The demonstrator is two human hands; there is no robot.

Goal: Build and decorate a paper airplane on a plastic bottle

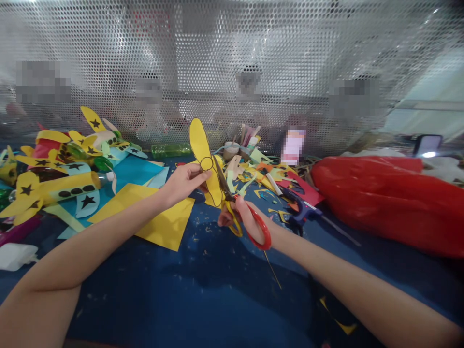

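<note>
Between the thumb and fingers of my left hand (186, 181) is a yellow paper propeller (199, 140), held upright above the table. Its two blades carry dark outlines and meet at a drawn circle. My right hand (250, 217) grips a pair of scissors (261, 232) with one red and one yellow handle loop. The dark blades point up and lie along the right edge of the lower propeller blade. Part of the left fingers is hidden behind the paper.
Paper-winged bottle planes (68, 186) crowd the left, beside yellow sheets (166, 222) and a green bottle (170, 150). Paper scraps (253, 176), a blue glue gun (300, 208) and a large red plastic bag (387, 203) lie to the right. Perforated metal mesh (217, 58) rises behind the blue table.
</note>
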